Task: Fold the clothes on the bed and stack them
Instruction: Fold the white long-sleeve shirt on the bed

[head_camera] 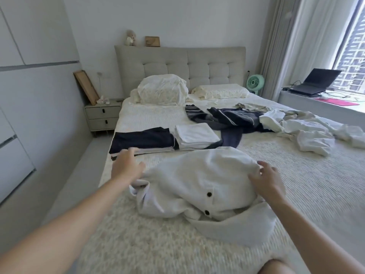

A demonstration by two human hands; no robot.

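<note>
The white shirt lies bunched near the foot edge of the bed, buttons showing, only partly laid out. The right hand rests on its right side with fingers spread and relaxed; the left hand hovers by its left side, fingers loose, gripping nothing. The risk is that a fold made over these wrinkles sets crooked (the cloth looks soft and slippery), or that a sweeping left arm knocks the dark folded stack and the white folded stack just beyond, close to the bed's left edge. Unfolded clothes wait toward the right edge.
</note>
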